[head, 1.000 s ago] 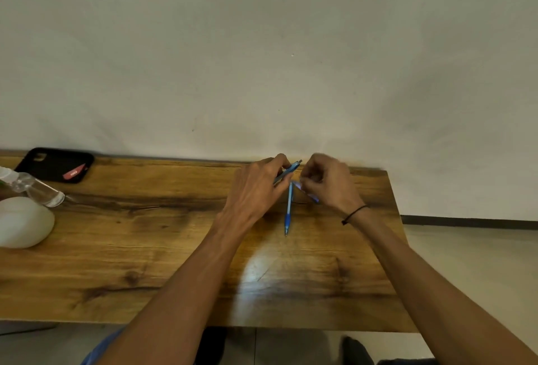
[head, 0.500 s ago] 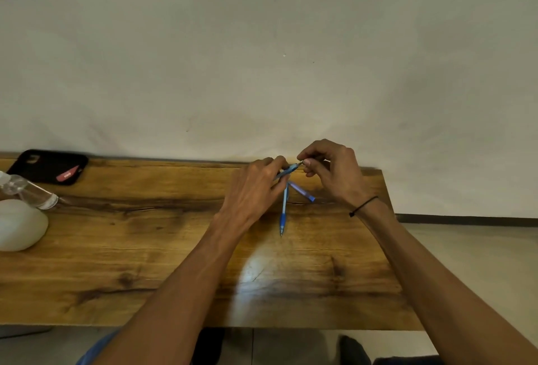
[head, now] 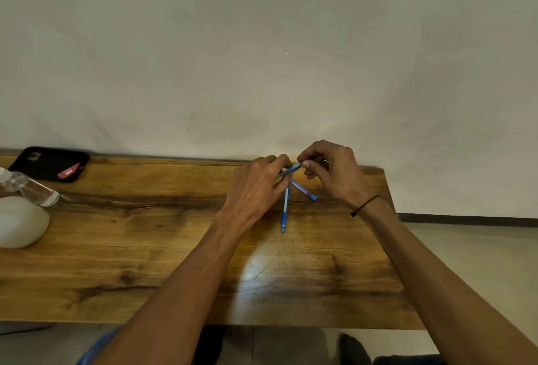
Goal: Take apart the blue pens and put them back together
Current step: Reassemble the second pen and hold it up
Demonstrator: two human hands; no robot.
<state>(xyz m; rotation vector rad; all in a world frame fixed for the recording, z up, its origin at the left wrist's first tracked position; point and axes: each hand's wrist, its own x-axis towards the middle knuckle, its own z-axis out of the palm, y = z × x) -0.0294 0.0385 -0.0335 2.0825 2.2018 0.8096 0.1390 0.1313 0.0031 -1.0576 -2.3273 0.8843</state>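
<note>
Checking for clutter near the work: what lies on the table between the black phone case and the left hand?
In the head view, only bare wooden table lies between the black phone case and the left hand.

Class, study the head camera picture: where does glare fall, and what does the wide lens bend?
Head view: a pale glare patch lies on the wooden table near its front edge, below the blue pen lying flat; the table's back edge bows; soft shadow gathers on the wall behind the hands.
</note>
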